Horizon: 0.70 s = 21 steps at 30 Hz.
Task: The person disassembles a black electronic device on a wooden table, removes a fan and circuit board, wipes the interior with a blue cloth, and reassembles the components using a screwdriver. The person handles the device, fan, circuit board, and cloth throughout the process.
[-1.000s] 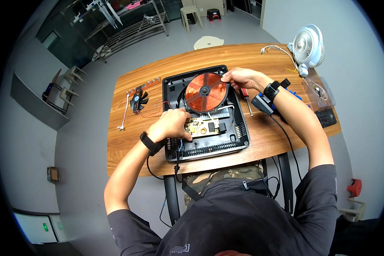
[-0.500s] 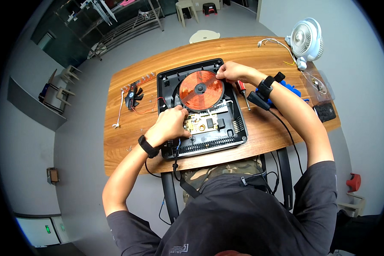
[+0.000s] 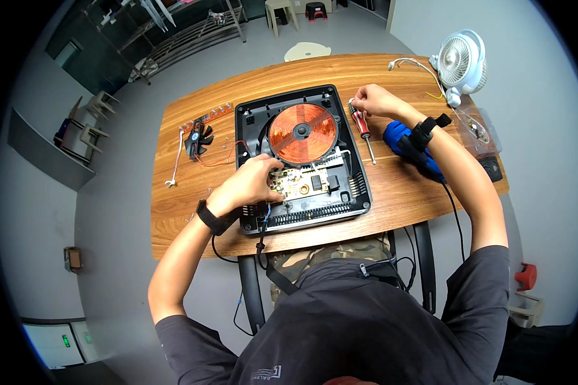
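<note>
An opened induction cooker base (image 3: 359, 215) lies in front of me, a black tray holding a round copper coil (image 3: 286, 138) and a pale circuit board (image 3: 295, 186). My left hand (image 3: 253, 179) rests at the board's left end, fingers and thumb curled around that edge. Right of the base lies a screwdriver (image 3: 362, 123) with a red handle, its shaft pointing toward me. My right hand (image 3: 376, 101) pinches at the far end of that handle. Its fingertips partly cover the contact.
A small black fan (image 3: 199, 140) with wires and an orange strip (image 3: 212, 119) lie left of the base. At right are a blue object (image 3: 398, 136) partly hidden by my wrist, a plastic bag (image 3: 480, 131) and a white desk fan (image 3: 457, 61) with its cable.
My right hand has left the coil's upper right edge and moved right to the screwdriver's handle. My left hand stays by the circuit board, shifted only slightly.
</note>
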{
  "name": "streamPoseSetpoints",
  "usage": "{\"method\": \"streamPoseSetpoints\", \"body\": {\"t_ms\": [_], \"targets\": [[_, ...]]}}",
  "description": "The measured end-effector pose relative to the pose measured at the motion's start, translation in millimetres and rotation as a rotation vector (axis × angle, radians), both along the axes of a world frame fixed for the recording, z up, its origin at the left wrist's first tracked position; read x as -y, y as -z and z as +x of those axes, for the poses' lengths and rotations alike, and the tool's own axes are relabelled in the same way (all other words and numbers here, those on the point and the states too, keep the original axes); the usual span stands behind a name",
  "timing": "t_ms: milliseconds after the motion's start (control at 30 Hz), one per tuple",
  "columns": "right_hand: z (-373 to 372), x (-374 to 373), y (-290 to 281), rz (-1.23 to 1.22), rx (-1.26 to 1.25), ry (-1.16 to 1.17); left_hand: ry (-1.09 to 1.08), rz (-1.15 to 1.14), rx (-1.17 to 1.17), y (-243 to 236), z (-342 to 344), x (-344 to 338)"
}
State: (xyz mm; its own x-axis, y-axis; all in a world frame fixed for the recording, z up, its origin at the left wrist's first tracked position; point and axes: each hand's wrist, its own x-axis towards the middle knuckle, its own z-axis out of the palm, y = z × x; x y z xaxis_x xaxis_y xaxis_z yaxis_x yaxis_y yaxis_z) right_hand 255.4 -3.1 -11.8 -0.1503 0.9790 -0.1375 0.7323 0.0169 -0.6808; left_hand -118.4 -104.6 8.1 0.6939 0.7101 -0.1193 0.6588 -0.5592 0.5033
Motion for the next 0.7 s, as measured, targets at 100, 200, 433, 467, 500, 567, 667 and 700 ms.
{"method": "streamPoseSetpoints", "body": {"t_ms": [100,200,433,467,500,567,667,700], "targets": [[10.0,2.3,8.6,0.078,0.226,-0.016,-0.035,-0.033,0.037,-0.4,0.9,0.5],[8.3,2.3,16.1,0.104,0.377,0.022,-0.019,-0.003,0.056,4.5,-3.6,1.6],[-2.9,-5.3,30.4,0.035,0.464,0.017,-0.006,-0.051,0.017,1.4,-8.9,2.4],[-3.8,-6.6,30.7,0.03,0.47,0.018,-0.021,-0.054,0.036,0.1,-11.5,1.7],[-4.5,-8.3,30.8,0.025,0.476,0.021,-0.036,-0.056,0.055,-0.8,-15.0,0.5],[-5.2,-10.0,32.5,0.011,0.449,0.028,-0.055,-0.022,0.053,-8.2,-20.5,1.5],[-5.3,-17.8,36.8,0.009,0.451,-0.005,0.012,0.071,-0.012,-12.0,-32.1,-0.9],[-2.1,-18.6,37.8,0.005,0.448,0.001,0.031,0.058,-0.058,-7.8,-34.7,-0.7]]}}
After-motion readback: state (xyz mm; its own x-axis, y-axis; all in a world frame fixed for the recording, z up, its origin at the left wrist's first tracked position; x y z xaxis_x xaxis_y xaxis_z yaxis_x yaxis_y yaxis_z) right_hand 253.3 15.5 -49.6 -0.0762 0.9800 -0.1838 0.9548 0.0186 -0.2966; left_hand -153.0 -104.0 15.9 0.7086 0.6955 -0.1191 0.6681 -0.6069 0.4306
